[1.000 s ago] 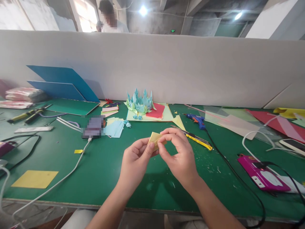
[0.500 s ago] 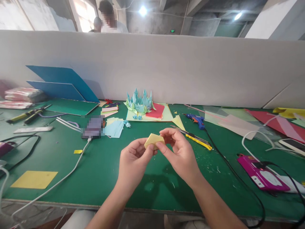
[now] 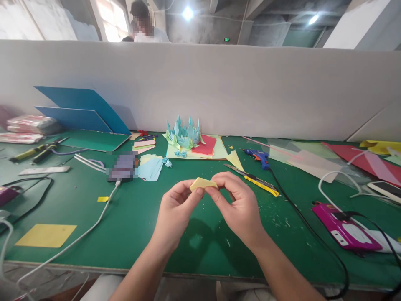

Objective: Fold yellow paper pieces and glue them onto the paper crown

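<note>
The left hand (image 3: 176,208) and the right hand (image 3: 240,204) both pinch a small, folded piece of pale yellow paper (image 3: 201,183) between thumb and fingers, holding it above the green-topped desk (image 3: 131,238); beyond the right hand lie a yellow-handled utility knife (image 3: 262,187) and a blue plastic glue gun (image 3: 257,157)

Honestly can't read a single word or number anywhere here, closest thing is that little green lit sign (image 3: 226,39) at the far side beyond the pale partition (image 3: 238,92), and its marks are too tiny to make out.
</note>
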A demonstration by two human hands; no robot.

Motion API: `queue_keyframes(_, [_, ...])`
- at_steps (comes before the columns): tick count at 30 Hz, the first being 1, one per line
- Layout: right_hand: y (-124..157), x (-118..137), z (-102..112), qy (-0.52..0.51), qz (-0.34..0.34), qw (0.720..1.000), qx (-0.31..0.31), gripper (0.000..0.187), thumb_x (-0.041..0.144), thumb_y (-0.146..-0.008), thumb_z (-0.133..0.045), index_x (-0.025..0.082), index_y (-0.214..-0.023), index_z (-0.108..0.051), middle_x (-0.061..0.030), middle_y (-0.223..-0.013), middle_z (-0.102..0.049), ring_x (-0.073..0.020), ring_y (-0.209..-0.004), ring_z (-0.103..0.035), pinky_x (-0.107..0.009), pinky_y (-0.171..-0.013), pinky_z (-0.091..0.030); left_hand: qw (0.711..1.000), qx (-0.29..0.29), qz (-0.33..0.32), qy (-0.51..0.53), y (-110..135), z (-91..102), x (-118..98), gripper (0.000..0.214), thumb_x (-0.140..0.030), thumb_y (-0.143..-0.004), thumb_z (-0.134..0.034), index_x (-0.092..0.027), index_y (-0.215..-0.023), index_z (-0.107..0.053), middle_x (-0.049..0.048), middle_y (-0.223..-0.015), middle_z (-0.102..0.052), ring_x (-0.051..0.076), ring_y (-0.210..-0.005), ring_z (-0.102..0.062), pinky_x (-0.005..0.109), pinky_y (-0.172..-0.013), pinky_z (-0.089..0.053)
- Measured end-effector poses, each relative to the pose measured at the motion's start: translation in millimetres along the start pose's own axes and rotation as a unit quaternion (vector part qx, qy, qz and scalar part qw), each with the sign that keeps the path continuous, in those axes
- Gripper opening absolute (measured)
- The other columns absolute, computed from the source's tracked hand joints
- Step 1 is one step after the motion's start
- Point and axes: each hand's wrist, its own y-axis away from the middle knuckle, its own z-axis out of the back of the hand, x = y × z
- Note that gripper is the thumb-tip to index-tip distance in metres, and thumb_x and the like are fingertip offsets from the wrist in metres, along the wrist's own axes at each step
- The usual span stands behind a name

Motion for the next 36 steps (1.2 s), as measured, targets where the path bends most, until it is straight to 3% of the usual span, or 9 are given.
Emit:
queue_keyframes(15, [3, 12, -1, -0.073, -0.075, 0.994, -0.008, 0.022, 0.024, -0.084, -0.060, 0.021, -0.065, -0.050, 0.0016, -0.065, -0.052, -0.0122, -0.061, -0.050, -0.024, -0.056, -0.045, 0.996, 0.007, -0.072, 0.058, -1, 2.1, 2, 0.027, -0.025, -0.058, -0.085, -0.017, -0.076, -0.066, -0.0034, -0.065, -0.067, 0.007, -0.062, -0.061, 0.016, -0.061, -0.051])
queue_keyframes(23, [8, 26, -4, -0.018, 0.000, 0.998, -0.067, 0.020, 0.018, -0.084, -0.060, 0.020, -0.065, -0.052, 0.0024, -0.063, -0.056, -0.0111, -0.059, -0.052, -0.023, -0.053, -0.045, 0.988, 0.020, -0.111, 0.107, 1, -1.5, -3, 0.034, -0.022, -0.058, -0.085, -0.019, -0.069, -0.054, -0.0045, -0.064, -0.066, 0.008, -0.061, -0.062, 0.017, -0.059, -0.052])
queue_keyframes(28, [10, 34, -6, 0.050, 0.060, 0.993, -0.087, 0.016, 0.013, -0.083, -0.060, 0.021, -0.070, -0.056, 0.0013, -0.066, -0.061, -0.0124, -0.061, -0.058, -0.025, -0.057, -0.049, 0.991, 0.025, -0.125, 0.049, 3, -0.7, -5, 0.019, -0.025, -0.064, -0.081, -0.017, -0.065, -0.064, 0.0042, -0.089, -0.067, 0.013, -0.077, -0.062, 0.023, -0.069, -0.053])
queue_keyframes(32, [17, 24, -3, 0.109, 0.108, 0.984, -0.094, 0.008, 0.014, -0.084, -0.061, 0.022, -0.083, -0.062, -0.0052, -0.087, -0.068, -0.0189, -0.083, -0.066, -0.034, -0.071, -0.055, 0.989, 0.011, -0.149, -0.001, 4, -1.0, -1, 0.013, -0.027, -0.065, -0.080, -0.018, -0.066, -0.070, 0.0074, -0.097, -0.063, 0.021, -0.092, -0.062, 0.029, -0.076, -0.053])
queue_keyframes(36, [21, 16, 6, 0.129, 0.163, 0.976, -0.068, 0.009, 0.023, -0.085, -0.064, 0.020, -0.094, -0.063, -0.0105, -0.106, -0.068, -0.0231, -0.097, -0.065, -0.038, -0.082, -0.054, 0.991, 0.034, -0.126, 0.031, 9, -5.0, 5, 0.011, -0.027, -0.069, -0.077, -0.019, -0.071, -0.071, 0.0077, -0.098, -0.068, 0.020, -0.088, -0.066, 0.029, -0.074, -0.055])
